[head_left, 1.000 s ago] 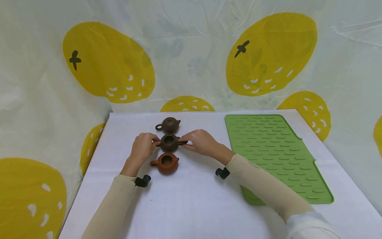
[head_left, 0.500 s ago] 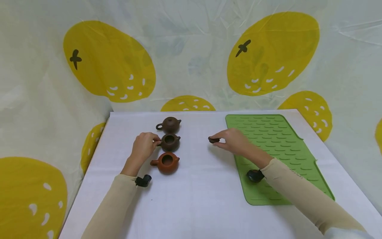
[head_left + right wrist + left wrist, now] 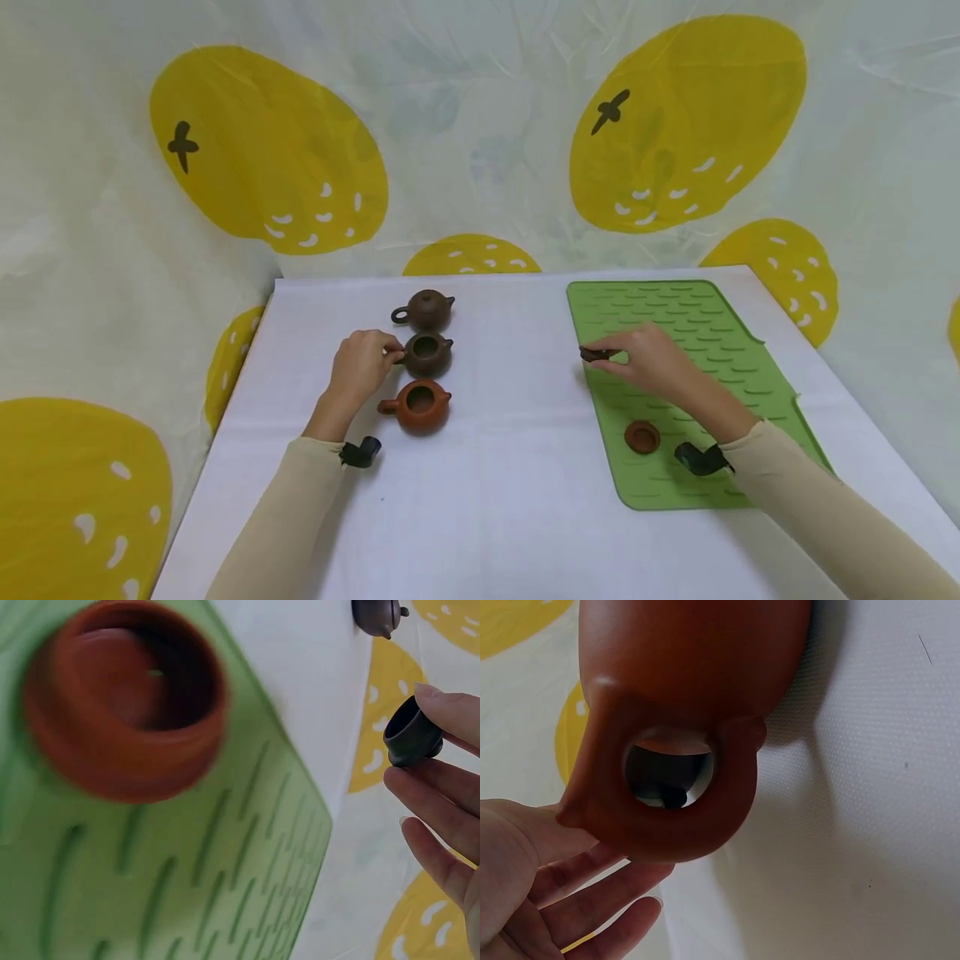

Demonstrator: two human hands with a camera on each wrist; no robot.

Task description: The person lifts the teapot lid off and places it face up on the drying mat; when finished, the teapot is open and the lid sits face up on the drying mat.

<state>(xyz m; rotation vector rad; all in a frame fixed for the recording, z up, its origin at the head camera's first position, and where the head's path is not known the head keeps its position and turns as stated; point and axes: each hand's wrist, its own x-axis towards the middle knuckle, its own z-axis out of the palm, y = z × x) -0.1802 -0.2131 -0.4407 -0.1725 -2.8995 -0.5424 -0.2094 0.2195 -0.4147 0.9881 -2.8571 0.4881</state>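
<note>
White cloth covers the table [image 3: 510, 475], which fills the lower middle of the head view; behind it hangs a pale curtain [image 3: 480, 125] printed with large yellow fruit. A green ridged mat [image 3: 727, 342] lies at right, bearing an upturned red-brown lid [image 3: 642, 437] near its lower left corner.

The right forearm covers part of the mat, and both sleeves run off the bottom of the head view. In the left wrist view, the red-brown teapot [image 3: 422, 421] is cut off at the top and blocks the fingers' contact.

Left of centre, three teapots stand in a column: the lidded teapot [image 3: 429, 312] highest, the open dark teapot [image 3: 427, 365] between, the red-brown one lowest. The left hand [image 3: 362, 367] pinches the open dark teapot's handle, mostly hidden by its fingertips. The right hand [image 3: 652, 358] pinches a small dark lid [image 3: 595, 354] above the mat's left edge, thumb and fingers apart only by the lid's thickness.
</note>
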